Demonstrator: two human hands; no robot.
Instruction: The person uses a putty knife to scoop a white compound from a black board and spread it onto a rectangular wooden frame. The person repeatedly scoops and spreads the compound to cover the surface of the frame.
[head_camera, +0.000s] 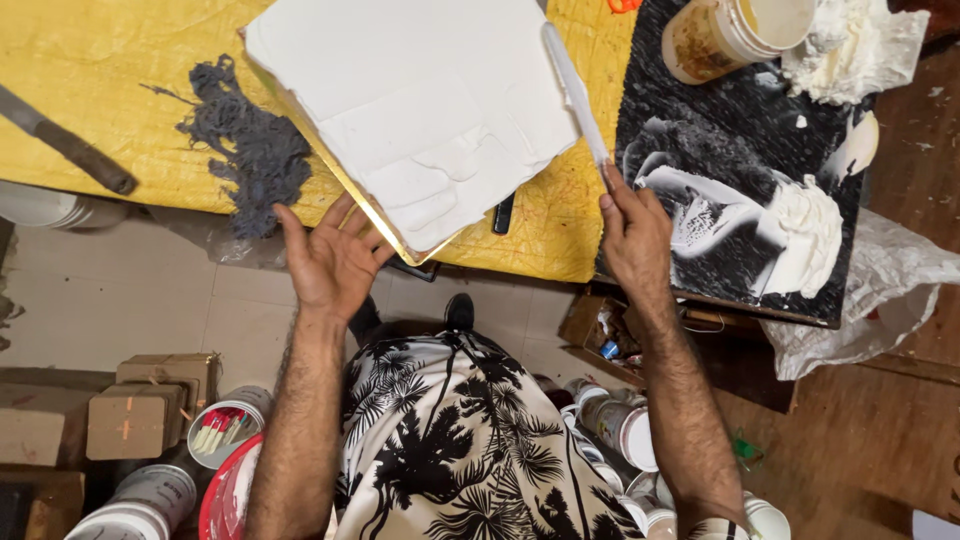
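Below the board (420, 110), nearest us: left hand (335, 262) sits palm-up under its near corner, fingers spread, propping not clamping. Right of the board, right hand (632, 235) is pinched around the handle of the knife (575, 95), whose blade lies flat along the board's right edge. Board is coated in wet white paste, tilted, overhanging the yellow table (90, 70).

Risks, our read:
- Open-palm support only; knife pressure could tip the board off the hand.
- Wet paste could sag or slide toward the low corner.
- Loaded knife could drip on the table.

Count:
- 1 board, 1 knife in hand
- 1 grey yarn clump (250, 145) left of the board
- 1 second blade (65, 142) far left
- 1 black slab (740, 170) right of the board, 2 paste heaps on it
- 1 tub (725, 35) beyond the slab
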